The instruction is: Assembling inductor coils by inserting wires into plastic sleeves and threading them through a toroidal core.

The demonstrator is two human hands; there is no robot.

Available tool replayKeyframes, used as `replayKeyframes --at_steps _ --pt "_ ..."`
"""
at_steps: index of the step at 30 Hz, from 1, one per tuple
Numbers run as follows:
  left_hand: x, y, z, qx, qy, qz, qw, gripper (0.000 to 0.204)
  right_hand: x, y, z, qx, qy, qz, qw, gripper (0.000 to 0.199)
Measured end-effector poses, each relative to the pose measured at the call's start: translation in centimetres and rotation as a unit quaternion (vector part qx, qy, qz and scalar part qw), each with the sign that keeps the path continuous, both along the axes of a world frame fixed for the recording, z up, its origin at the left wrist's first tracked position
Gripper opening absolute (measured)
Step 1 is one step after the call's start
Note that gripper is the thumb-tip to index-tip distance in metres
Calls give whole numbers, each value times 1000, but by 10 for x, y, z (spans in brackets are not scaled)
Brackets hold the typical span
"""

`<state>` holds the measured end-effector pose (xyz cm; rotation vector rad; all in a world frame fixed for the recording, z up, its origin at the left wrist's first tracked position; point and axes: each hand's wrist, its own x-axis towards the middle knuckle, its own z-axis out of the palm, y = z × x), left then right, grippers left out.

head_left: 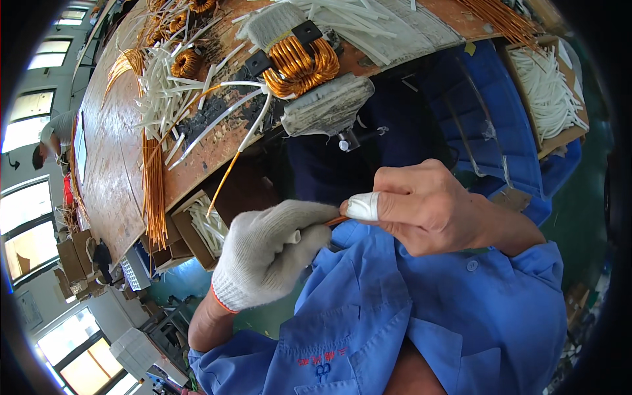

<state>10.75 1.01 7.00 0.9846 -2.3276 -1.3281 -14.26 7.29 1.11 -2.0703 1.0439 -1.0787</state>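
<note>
My left hand (263,253), in a white knitted glove with an orange-edged cuff, is closed on a copper wire (337,221). A short end of white tube (293,237) pokes out between its fingers. My right hand (428,207) is bare, with white tape round a finger, and pinches the same wire just beside the glove. Beyond them, a copper-wound coil (299,66) with black blocks sits in a worn grey clamp (328,106) at the bench edge. White-sleeved leads (253,128) hang from the coil, one ending in bare copper above my left hand.
White tubes (161,92), finished ring coils (186,64) and a copper wire bundle (153,191) lie on the worn bench (112,151). More tubes fill a carton (550,92) at the right, by blue bins (490,112). Another person (56,135) is at the far left.
</note>
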Motion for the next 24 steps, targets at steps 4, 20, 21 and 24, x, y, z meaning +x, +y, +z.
replayKeyframes --at_steps 4,20,21,24 --pt "-3 -2 0 -48 -84 32 995 13 3 5 1 -69 74 -41 994 24" --pt "3 -12 10 218 2 -51 975 28 -11 -2 7 -7 -28 -37 999 19" --pt "4 -12 8 224 5 -51 973 28 -12 -2 7 -8 -32 -35 999 20" --pt "5 -13 9 241 4 -53 969 28 -14 -2 8 -16 -33 -28 999 20"
